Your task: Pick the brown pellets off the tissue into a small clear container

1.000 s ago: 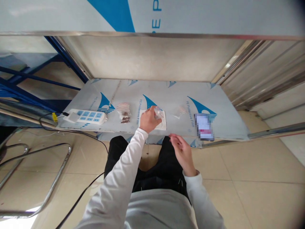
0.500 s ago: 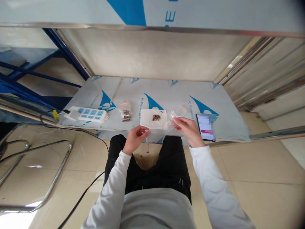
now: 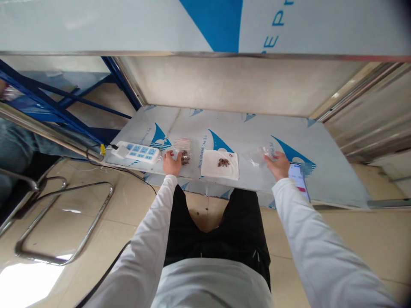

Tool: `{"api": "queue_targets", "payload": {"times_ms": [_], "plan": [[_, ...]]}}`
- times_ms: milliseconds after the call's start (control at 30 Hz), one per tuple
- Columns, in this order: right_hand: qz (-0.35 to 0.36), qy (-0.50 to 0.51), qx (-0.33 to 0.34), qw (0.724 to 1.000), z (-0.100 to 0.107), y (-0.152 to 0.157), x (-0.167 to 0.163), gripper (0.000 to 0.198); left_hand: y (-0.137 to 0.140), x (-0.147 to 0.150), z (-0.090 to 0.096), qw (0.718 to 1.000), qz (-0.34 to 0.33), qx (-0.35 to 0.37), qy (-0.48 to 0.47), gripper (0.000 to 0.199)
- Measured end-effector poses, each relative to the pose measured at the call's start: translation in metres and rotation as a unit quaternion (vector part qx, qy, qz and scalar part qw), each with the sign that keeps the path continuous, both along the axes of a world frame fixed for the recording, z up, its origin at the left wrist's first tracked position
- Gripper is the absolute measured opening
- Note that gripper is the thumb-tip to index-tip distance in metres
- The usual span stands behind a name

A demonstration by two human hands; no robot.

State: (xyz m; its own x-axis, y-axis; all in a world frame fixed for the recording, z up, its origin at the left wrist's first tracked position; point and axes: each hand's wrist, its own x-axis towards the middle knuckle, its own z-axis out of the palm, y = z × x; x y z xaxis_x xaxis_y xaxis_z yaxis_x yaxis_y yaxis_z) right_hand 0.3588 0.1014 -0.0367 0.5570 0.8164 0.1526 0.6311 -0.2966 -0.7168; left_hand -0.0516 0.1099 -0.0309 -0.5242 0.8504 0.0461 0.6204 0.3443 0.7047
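Observation:
My left hand (image 3: 172, 164) is at the left pile, its fingers closed on the edge of a small clear plastic bag there. The pile of small bags (image 3: 185, 158) shows dark brown pieces inside and pinkish-white stripes at its far end. To the right, my right hand (image 3: 278, 166) pinches a crumpled clear plastic bag (image 3: 256, 156) lying on the shelf. Between my hands is a white cloth or paper sheet (image 3: 209, 170) bearing a small heap of brown pieces (image 3: 223, 163), with one single piece near its upper right corner.
A white power strip (image 3: 140, 153) with blue sockets lies left of my left hand. A phone (image 3: 298, 180) with a lit screen rests by my right wrist. The film-covered shelf (image 3: 330, 171) has an upper panel (image 3: 128, 30) above it. A metal-framed chair (image 3: 93, 231) stands at left.
My left hand has moved left from the front of the white sheet to the bag pile. My right hand has shifted right, away from the sheet, to the crumpled bag. The view has shifted.

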Motion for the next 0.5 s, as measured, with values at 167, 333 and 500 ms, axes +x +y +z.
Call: {"api": "queue_targets", "payload": {"times_ms": [167,333,500], "plan": [[-0.009,-0.047,0.027,0.998,0.008,-0.021,-0.011,0.061,0.033,-0.011,-0.001,0.998,-0.004,-0.068,-0.010,0.038],[0.020,-0.068,0.067,0.995,0.013,-0.054,-0.027,0.057,0.035,-0.016,-0.003,0.998,0.007,-0.062,-0.023,0.037],[0.028,-0.048,0.076,0.996,0.014,-0.082,-0.049,0.055,0.023,-0.013,0.010,0.998,0.023,0.032,-0.047,0.021]]}}
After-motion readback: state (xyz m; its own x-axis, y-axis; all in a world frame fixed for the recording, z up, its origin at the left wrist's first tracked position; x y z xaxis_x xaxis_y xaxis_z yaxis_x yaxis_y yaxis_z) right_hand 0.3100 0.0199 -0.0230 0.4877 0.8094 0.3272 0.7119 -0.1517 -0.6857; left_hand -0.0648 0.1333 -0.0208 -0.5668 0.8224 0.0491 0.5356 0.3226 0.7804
